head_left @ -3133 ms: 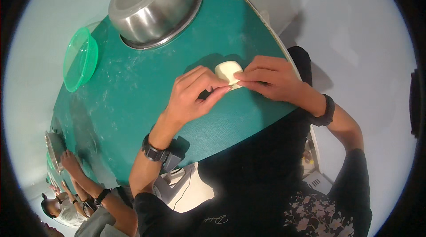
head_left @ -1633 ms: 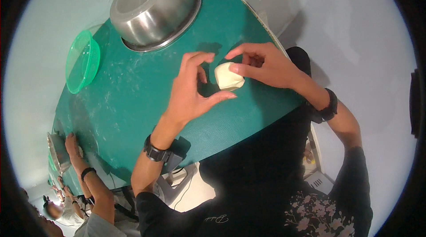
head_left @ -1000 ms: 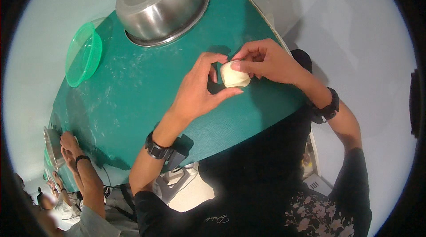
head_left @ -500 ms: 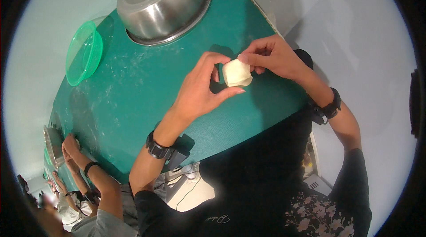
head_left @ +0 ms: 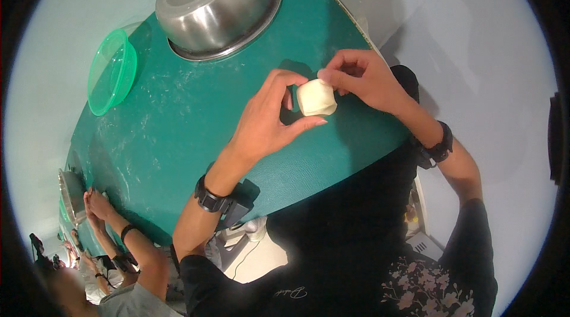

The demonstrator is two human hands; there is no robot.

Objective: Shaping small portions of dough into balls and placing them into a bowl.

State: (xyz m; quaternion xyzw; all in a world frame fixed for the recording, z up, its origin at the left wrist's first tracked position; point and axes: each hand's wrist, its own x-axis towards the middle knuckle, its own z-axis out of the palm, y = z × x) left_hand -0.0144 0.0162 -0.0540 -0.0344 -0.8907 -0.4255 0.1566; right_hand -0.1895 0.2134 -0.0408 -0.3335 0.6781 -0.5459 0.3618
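Note:
A pale cream piece of dough [head_left: 316, 98], short and rounded with a fold near its lower end, is held up over the green table [head_left: 178, 139]. My left hand [head_left: 270, 112] grips it from the left, the index finger at its top and the thumb under its bottom edge. With thumb and forefinger together, my right hand [head_left: 359, 79] pinches at the dough's upper right edge. The remaining fingers of that hand are curled, and their tips are partly hidden.
An upturned steel basin [head_left: 217, 14] sits at the far side of the table. Left of it is a green plastic basket [head_left: 113, 73]. At the lower left, a co-worker's hands [head_left: 98, 204] are beside another metal bowl [head_left: 72, 195]. Whitish marks streak the tabletop.
My right hand has shifted very slightly at the dough's upper edge. My left hand has barely moved. The co-worker at the lower left has moved their arms and head a little.

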